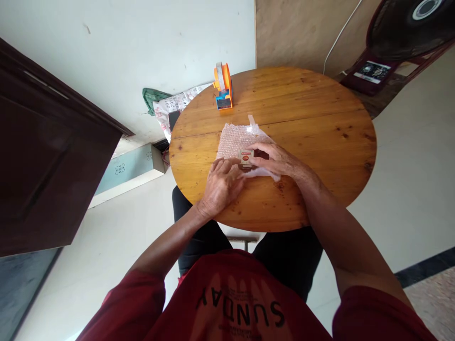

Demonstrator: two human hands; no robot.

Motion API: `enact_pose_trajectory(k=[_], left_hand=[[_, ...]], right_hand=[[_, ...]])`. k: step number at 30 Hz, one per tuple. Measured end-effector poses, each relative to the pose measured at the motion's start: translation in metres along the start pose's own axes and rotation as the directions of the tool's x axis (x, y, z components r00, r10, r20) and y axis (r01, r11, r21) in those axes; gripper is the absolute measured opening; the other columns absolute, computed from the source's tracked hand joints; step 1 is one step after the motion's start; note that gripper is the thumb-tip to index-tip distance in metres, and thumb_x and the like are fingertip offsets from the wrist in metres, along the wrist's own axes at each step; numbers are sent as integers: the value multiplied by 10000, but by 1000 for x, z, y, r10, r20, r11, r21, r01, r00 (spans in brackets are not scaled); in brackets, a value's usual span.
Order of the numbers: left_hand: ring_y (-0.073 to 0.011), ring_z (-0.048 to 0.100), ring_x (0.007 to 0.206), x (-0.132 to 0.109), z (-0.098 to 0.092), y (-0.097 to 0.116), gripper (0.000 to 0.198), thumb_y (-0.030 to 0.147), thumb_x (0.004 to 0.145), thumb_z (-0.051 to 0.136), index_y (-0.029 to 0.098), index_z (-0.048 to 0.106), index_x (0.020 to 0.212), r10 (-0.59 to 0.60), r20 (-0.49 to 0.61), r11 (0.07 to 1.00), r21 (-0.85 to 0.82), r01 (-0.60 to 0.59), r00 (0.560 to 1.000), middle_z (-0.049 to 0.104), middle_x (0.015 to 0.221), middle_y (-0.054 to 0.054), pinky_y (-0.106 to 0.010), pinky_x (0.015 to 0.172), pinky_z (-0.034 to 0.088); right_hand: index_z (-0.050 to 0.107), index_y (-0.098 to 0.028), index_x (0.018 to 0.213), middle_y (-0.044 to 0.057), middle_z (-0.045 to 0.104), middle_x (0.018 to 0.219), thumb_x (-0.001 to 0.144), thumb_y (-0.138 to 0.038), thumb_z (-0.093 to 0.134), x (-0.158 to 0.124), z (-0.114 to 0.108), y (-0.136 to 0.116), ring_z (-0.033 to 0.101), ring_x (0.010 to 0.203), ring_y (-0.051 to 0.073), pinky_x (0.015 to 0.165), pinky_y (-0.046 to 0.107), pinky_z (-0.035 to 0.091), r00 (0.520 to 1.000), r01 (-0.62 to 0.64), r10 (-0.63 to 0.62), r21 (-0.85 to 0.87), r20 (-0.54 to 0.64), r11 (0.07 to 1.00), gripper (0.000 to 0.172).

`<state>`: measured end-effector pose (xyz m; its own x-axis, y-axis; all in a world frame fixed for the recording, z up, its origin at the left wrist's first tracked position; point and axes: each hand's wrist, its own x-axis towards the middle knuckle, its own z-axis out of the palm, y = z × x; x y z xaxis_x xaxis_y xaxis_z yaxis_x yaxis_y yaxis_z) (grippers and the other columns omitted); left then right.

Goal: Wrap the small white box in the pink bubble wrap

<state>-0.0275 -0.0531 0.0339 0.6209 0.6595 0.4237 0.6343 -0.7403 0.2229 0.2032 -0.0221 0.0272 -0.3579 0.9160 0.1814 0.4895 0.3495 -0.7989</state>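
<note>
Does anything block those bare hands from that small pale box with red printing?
Nothing visible does. The right hand and left hand reach opposite sides of the small pale box with red printing, over translucent bubble wrap. The orange-and-blue tape dispenser stands farther back.

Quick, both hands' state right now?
Left hand: partly curled at translucent bubble-wrap sheet; grip unclear.
Right hand: touching small cream-and-red printed box; grip unclear.
</note>
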Motion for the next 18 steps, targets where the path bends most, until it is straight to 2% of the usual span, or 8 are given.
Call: enact_pose_trajectory(k=[2,5,9,12,14,16,18], left_hand=[[-250,632,1134,13,-4,-4,127,271,920,602,192,697,950,-52,-9,998,-35,52,999,679,1252,-96,-443,1041,464],[-238,658,1081,34,-6,-14,116,263,896,623,176,699,887,-80,58,988,-126,86,995,706,1190,-103,-409,995,482],[-200,678,970,58,-4,-27,131,266,874,636,163,716,869,-108,153,951,-272,147,982,724,1115,-102,-327,885,505],[-167,665,867,69,-1,-34,151,274,865,637,153,727,868,-126,231,905,-371,207,965,732,964,-70,-288,817,492],[-145,640,803,73,1,-37,160,281,857,641,143,721,841,-143,270,873,-420,250,952,719,878,-46,-267,769,476],[-129,615,773,75,3,-39,161,287,837,659,136,711,815,-162,287,839,-464,285,944,705,844,-30,-249,739,461],[-119,597,759,77,5,-40,151,280,810,681,132,705,796,-174,302,805,-504,312,937,692,818,-21,-238,722,451]], right_hand=[[727,-260,1101,57,727,1107,946,-617,506,0,-1,2,649,1073,299,971,462,489,1000,-1,2,68,-13,998,447],[746,-248,1067,60,736,1112,969,-701,379,1,-1,8,649,1096,295,1011,460,471,998,-44,51,201,-31,979,592],[753,-241,1073,59,738,1163,921,-783,384,2,-3,12,636,1161,307,1061,490,439,988,-89,126,348,-85,933,674],[758,-256,1069,52,753,1128,897,-823,359,1,-7,9,653,1136,309,1015,503,472,980,-123,180,448,-87,885,714],[758,-264,1072,46,754,1123,887,-823,385,-1,-11,4,662,1115,302,983,487,487,977,-112,184,481,-106,870,697],[755,-259,1069,37,754,1111,846,-769,547,-3,-14,1,664,1088,292,959,454,489,977,-99,172,451,-123,887,595],[752,-241,1043,31,756,1051,775,-644,721,-3,-15,-2,671,1004,267,904,409,493,979,-115,169,372,-114,921,485]])
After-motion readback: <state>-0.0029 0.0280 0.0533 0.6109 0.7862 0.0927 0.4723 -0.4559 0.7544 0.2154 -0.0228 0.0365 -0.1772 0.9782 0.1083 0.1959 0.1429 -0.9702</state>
